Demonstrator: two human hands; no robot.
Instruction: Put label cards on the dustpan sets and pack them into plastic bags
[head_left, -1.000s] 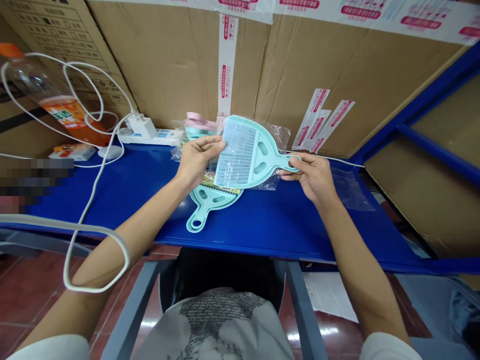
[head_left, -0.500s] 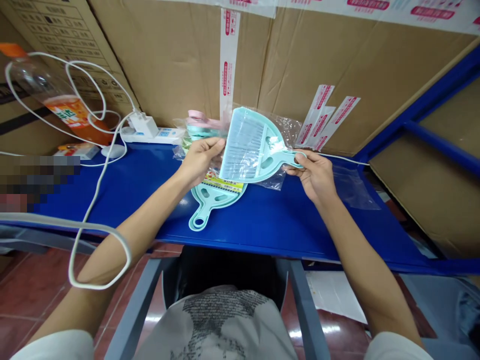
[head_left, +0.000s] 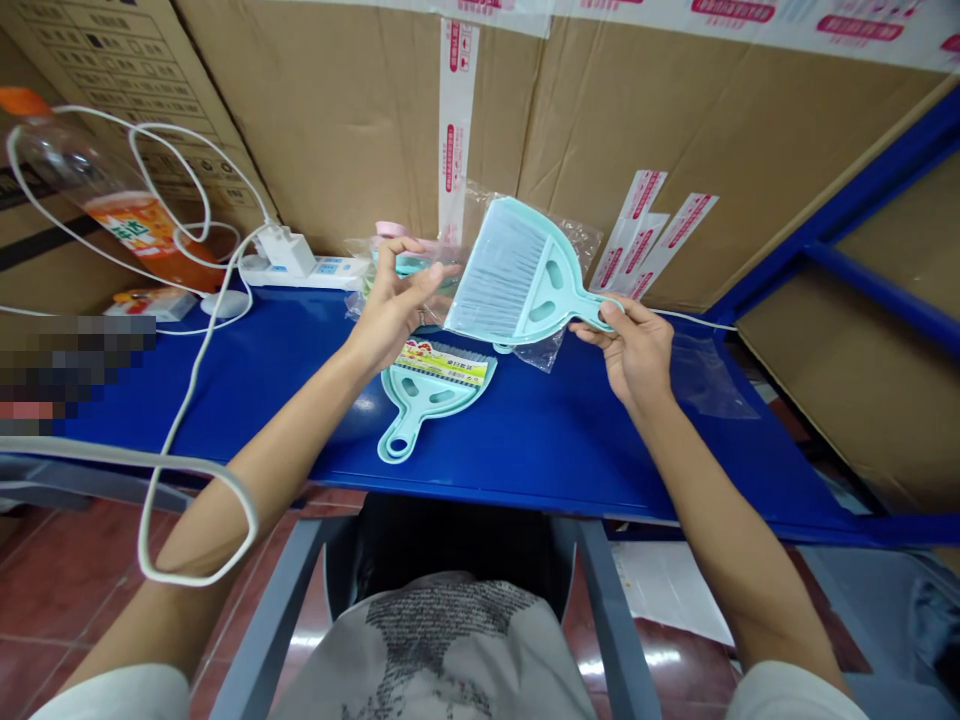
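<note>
A mint-green dustpan and brush set (head_left: 559, 285) in a clear plastic bag (head_left: 581, 240) is held up above the table, bristles facing left. My right hand (head_left: 634, 345) is closed on its handle. My left hand (head_left: 394, 305) is beside the bristle end, thumb and fingers apart, close to the bag's loose film; whether it touches the film I cannot tell. Below lies a second mint-green dustpan and brush set (head_left: 431, 392) with a yellow label (head_left: 442, 362), its handle toward me. Behind my left hand, pink and green bagged pieces (head_left: 390, 232) are partly hidden.
On the blue table (head_left: 585, 440) are a white power strip (head_left: 341, 271) with a plug, looping white cables and an orange drink bottle (head_left: 135, 225). Cardboard (head_left: 360, 110) stands behind. Clear film (head_left: 712, 375) lies at right. A white cable loop (head_left: 199, 578) crosses near my left forearm.
The raised set has shifted slightly up and right and tilted. My left hand has come off its bristle edge, fingers spreading, and the labelled set below shows more.
</note>
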